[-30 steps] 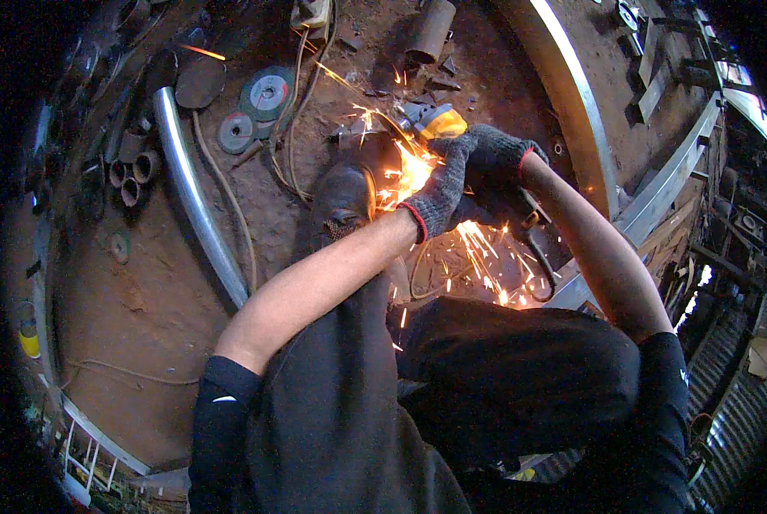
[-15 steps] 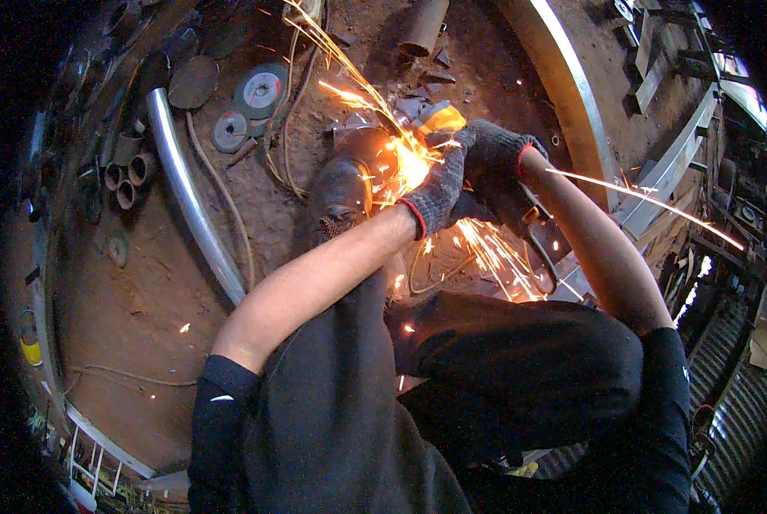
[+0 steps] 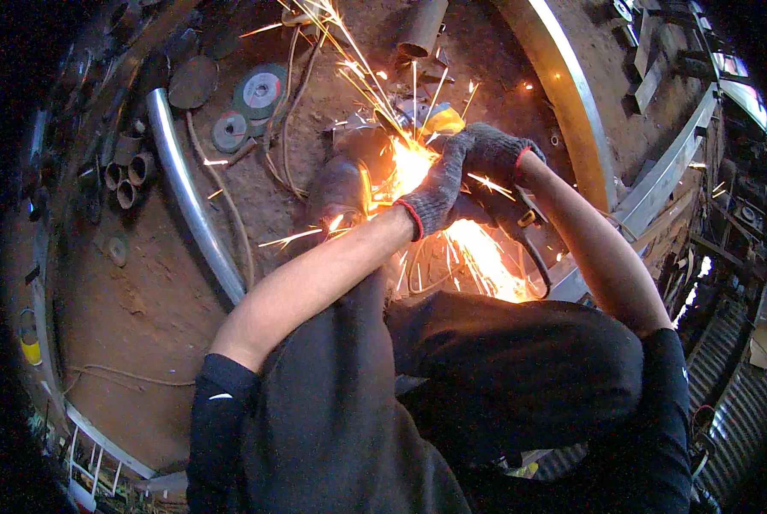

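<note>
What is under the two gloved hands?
Bright sparks fly out below the left hand and right hand. The gloves cover most of the tool; the spot it cuts is hidden.

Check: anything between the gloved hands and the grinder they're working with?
Nothing visible. The left hand and right hand, both gloved, already grip the grinder. Sparks and glare hide the contact point itself.

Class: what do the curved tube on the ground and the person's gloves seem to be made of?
Curved tube: probably steel, bare silvery finish that catches the light.
Gloves on the left hand and right hand: seemingly knitted grey fabric with red cuff edging; the ribbed weave shows.
</note>
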The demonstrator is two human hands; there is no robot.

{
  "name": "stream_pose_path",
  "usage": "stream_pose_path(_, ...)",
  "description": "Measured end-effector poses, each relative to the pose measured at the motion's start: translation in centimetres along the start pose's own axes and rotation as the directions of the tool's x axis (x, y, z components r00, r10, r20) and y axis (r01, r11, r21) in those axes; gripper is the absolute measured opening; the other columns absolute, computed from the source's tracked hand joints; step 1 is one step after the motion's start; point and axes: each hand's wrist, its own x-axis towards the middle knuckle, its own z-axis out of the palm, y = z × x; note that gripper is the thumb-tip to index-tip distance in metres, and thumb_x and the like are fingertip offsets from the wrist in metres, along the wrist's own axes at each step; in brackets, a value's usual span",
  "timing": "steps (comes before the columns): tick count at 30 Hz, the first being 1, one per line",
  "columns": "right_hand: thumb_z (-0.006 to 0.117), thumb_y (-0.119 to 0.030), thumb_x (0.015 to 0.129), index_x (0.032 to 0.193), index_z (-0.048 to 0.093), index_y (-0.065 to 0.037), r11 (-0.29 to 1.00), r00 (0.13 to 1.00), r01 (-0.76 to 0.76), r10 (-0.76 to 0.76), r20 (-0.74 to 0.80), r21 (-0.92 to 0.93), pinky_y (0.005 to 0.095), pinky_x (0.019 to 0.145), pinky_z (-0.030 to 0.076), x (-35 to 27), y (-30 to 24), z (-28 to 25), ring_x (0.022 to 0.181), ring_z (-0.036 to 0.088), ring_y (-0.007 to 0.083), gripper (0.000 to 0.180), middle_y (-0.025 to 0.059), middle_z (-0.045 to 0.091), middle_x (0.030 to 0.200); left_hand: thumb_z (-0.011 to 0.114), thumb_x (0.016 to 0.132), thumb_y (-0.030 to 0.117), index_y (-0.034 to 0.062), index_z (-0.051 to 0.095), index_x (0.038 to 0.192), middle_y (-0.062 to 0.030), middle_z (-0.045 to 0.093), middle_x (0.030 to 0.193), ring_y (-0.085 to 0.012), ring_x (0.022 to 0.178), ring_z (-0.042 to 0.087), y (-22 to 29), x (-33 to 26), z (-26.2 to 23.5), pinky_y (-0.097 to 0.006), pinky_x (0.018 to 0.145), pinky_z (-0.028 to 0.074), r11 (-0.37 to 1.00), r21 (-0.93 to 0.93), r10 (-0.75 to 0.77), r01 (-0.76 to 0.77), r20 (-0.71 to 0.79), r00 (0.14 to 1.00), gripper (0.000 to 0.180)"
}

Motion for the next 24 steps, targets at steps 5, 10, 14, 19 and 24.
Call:
stream_pose_path(5, 0.070, -0.030, 0.088, 0.117, 0.069, -0.005, 0.963, 0.998, -0.060, 0.061, 0.006, 0.263, 0.0353, 0.085, 0.053, -0.2, -1.7, -1.1, 0.088, 0.064, 0.0147, 0.038, 0.0106, 0.075, 0.102, 0.048, 0.093, 0.074, 0.0149, 0.053, 0.140, -0.0096, 0.060, 0.138, -0.0334, 0.127, 0.058, 0.0, 0.8, -0.8, -0.061, 0.103, 0.050, 0.999, 0.024, 0.040, -0.037, -0.164, 0.986, 0.075)
stream_pose_path(10, 0.072, -0.027, 0.088, 0.120, 0.069, -0.007, 0.978, 0.978, 0.209, -0.209, -0.002, -0.027, 0.0353, 0.084, 0.054, -1.0, -2.0, -1.3, 0.089, 0.067, 0.0162, 0.038, 0.0115, 0.075, 0.107, 0.044, 0.093, 0.075, 0.0144, 0.053, 0.140, -0.0103, 0.061, 0.137, -0.0353, 0.126, 0.059, -0.1, 0.3, -0.2, -0.066, 0.101, 0.048, 0.996, -0.084, -0.038, 0.029, -0.107, 0.994, 0.077)
stream_pose_path(14, 0.074, -0.019, 0.085, 0.122, 0.070, -0.007, 0.985, 0.984, 0.167, -0.169, -0.055, -0.034, 0.0355, 0.089, 0.054, -0.9, -1.8, -0.9, 0.099, 0.069, 0.0190, 0.038, 0.0114, 0.074, 0.115, 0.039, 0.101, 0.067, 0.0151, 0.053, 0.141, -0.0118, 0.061, 0.135, -0.0358, 0.124, 0.059, 0.5, -0.2, 0.2, -0.069, 0.100, 0.047, 1.000, 0.004, -0.012, 0.012, -0.025, 1.000, 0.067)
stream_pose_path(19, 0.073, -0.022, 0.087, 0.117, 0.070, -0.003, 0.972, 0.970, 0.236, -0.236, -0.055, -0.004, 0.0354, 0.087, 0.055, -0.4, -1.1, -1.5, 0.099, 0.069, 0.0212, 0.036, 0.0137, 0.074, 0.114, 0.046, 0.095, 0.072, 0.0154, 0.049, 0.141, -0.0128, 0.054, 0.142, -0.0395, 0.129, 0.054, 0.5, 0.6, -0.6, -0.070, 0.098, 0.048, 0.996, -0.090, -0.037, 0.023, -0.165, 0.986, 0.073)
stream_pose_path(24, 0.071, -0.035, 0.091, 0.113, 0.071, -0.002, 0.960, 0.970, 0.241, -0.234, -0.063, 0.143, 0.0337, 0.084, 0.053, 0.7, -0.1, -0.5, 0.090, 0.065, 0.0167, 0.040, 0.0070, 0.075, 0.099, 0.047, 0.091, 0.078, 0.0136, 0.051, 0.139, -0.0124, 0.057, 0.140, -0.0384, 0.126, 0.057, -0.2, 0.7, -1.1, -0.069, 0.099, 0.048, 0.999, -0.040, -0.020, 0.018, -0.048, 0.999, 0.080)
